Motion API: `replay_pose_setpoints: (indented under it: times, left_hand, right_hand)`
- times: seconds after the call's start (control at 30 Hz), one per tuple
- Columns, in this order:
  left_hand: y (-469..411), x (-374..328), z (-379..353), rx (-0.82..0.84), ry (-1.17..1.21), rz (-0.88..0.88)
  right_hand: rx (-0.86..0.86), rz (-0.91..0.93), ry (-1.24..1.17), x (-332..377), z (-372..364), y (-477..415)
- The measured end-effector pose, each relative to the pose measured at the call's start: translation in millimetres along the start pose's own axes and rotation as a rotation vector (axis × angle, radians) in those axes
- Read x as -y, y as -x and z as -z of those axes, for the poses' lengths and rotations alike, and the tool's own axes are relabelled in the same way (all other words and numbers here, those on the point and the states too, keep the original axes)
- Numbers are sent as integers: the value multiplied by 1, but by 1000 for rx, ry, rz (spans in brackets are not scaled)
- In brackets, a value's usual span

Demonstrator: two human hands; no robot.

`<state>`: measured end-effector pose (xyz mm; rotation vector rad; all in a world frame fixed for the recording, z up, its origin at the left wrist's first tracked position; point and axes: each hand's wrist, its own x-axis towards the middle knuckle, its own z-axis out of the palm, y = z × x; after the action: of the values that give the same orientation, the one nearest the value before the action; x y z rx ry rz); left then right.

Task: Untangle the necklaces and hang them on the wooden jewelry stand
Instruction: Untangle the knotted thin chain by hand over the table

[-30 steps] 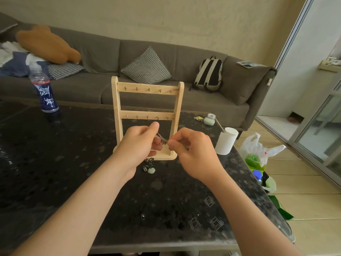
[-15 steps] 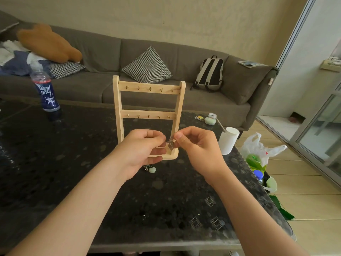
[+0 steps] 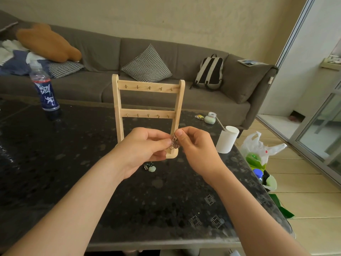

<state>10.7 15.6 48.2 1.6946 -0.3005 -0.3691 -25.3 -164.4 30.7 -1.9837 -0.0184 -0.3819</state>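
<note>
Tangled necklaces [image 3: 174, 141] pinched between left hand [image 3: 142, 148], right hand [image 3: 196, 147] (thumb tips meeting)

Count key, for you to check. One wooden jewelry stand [image 3: 118, 100] on one table [image 3: 55, 163]: two uprights, two crossbars, five hooks on the upper bar [image 3: 147, 86] and five on the lower bar [image 3: 147, 113], ten in all. You have two grips in view, the left grip [image 3: 145, 146] and the right grip [image 3: 195, 146], with one tangle of necklaces [image 3: 174, 141] between them; the number of chains in it cannot be told. One pale green pendant [image 3: 152, 168]. Also on the table: one bottle [image 3: 45, 89], one white cup [image 3: 227, 139], one small green container [image 3: 210, 119]. One sofa [image 3: 203, 102] bears two checked cushions [image 3: 147, 66], one brown plush pillow [image 3: 48, 43] and one backpack [image 3: 210, 71]. One plastic bag [image 3: 258, 146].
</note>
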Motion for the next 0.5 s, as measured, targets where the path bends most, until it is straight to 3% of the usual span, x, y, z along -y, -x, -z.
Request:
replay_pose_setpoints:
  times: [0.4, 0.5]
  left_hand:
    - [-10, 2, -6, 1, 73, 38]
    - [-6, 2, -6, 11, -46, -23]
  right_hand:
    - [20, -30, -36, 1, -2, 1]
    - [24, -33, -39, 1, -2, 0]
